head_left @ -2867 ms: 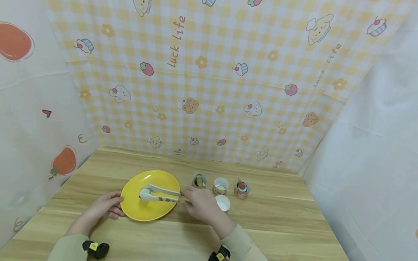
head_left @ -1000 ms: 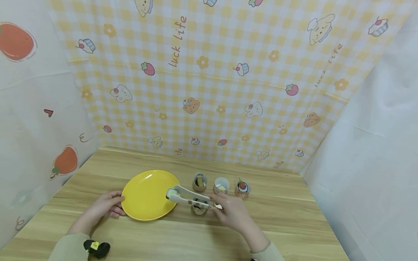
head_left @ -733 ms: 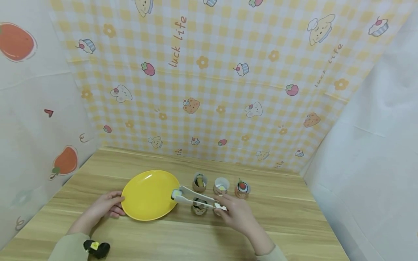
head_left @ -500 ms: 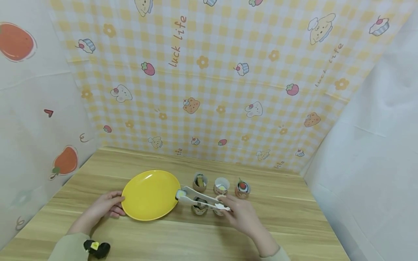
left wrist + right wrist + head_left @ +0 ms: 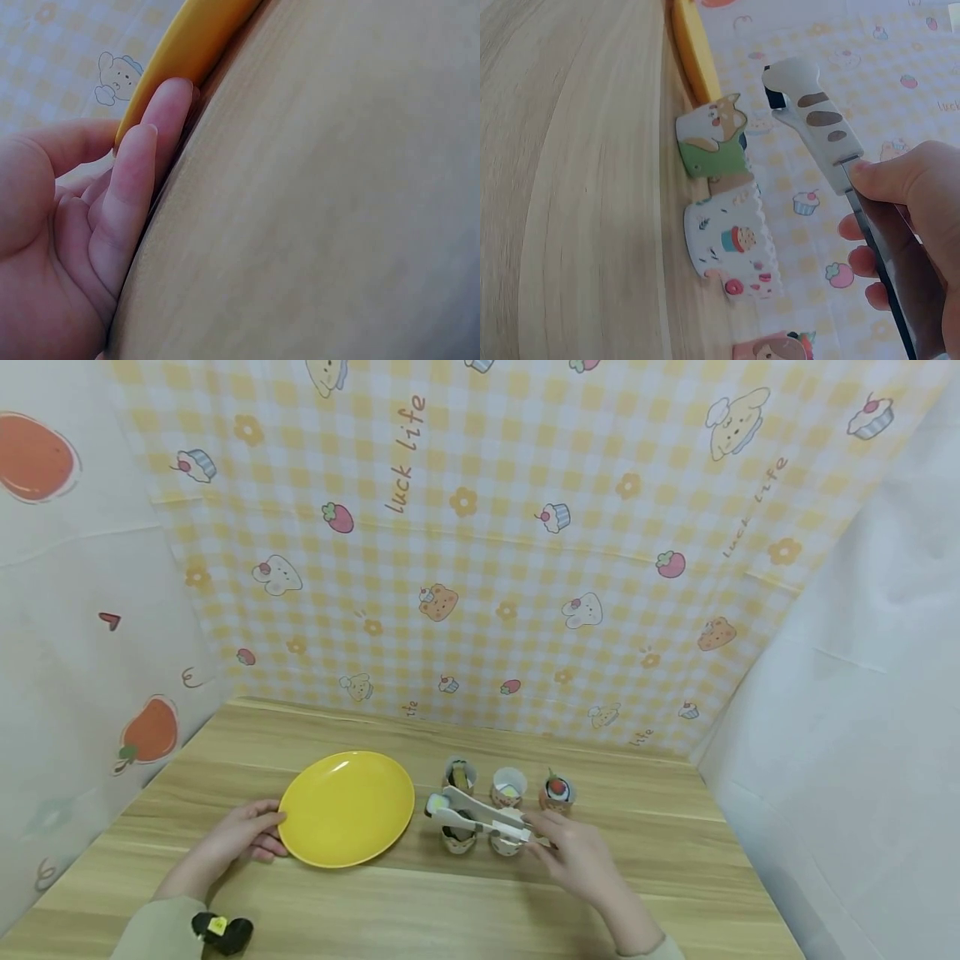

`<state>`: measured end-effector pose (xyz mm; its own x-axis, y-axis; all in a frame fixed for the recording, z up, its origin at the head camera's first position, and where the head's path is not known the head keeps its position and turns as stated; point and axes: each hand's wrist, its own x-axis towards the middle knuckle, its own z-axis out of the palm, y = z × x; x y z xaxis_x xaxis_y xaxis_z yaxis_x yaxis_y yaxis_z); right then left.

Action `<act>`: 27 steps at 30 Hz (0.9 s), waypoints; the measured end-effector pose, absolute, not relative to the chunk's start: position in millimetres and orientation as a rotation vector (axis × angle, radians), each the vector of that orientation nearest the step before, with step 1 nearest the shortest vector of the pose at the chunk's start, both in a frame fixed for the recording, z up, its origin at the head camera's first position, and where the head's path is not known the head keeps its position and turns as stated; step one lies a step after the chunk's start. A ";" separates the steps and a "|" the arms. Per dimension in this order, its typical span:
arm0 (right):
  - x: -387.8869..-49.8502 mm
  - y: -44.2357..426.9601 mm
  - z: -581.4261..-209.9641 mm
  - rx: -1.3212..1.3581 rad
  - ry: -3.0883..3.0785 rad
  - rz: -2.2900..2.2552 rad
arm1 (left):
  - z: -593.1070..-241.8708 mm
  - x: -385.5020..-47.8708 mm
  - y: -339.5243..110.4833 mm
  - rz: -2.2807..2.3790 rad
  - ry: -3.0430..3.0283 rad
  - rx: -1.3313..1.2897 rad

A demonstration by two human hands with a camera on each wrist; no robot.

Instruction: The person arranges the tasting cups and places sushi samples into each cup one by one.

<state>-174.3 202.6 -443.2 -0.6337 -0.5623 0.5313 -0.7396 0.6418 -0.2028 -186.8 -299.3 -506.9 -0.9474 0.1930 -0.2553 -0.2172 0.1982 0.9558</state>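
My left hand (image 5: 251,831) pinches the left rim of a yellow plate (image 5: 345,810). In the left wrist view, thumb and fingers lie on either side of its edge (image 5: 184,49). My right hand (image 5: 573,856) grips a pair of tongs (image 5: 480,818) with white, brown-spotted tips and a metal handle. Between those tips is a small sushi roll (image 5: 437,803), dark-wrapped with a white and pale green top. It hangs over the left side of the front paper cups, one dark inside (image 5: 459,841), one white (image 5: 506,845) partly covered by the tongs.
Behind stand three more paper cups: one with a brown and dark piece (image 5: 459,777), one with a pale yellow piece (image 5: 509,783), one with a red-topped roll (image 5: 557,792). A checked cloth (image 5: 495,568) hangs behind the wooden table (image 5: 375,910).
My right hand has carried the tongs and the sushi roll rightward, from above the plate to above the front cups. My left hand and the plate have stayed in place.
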 end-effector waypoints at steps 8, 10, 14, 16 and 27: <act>-172.8 214.7 -441.7 1.007 -2.462 0.586 | -505.6 -185.5 -298.6 1.820 2.153 -0.021; -171.9 218.5 -441.6 1.005 -2.468 0.571 | -504.9 -185.2 -298.4 1.817 2.156 -0.020; -170.1 226.0 -441.8 0.983 -2.471 0.521 | -503.4 -184.9 -298.1 1.814 2.160 -0.022; -169.2 229.6 -441.8 0.976 -2.467 0.498 | -503.0 -184.9 -297.8 1.812 2.166 -0.027; -167.3 243.3 -441.3 0.983 -2.443 0.481 | -505.9 -185.6 -298.7 1.801 2.181 -0.051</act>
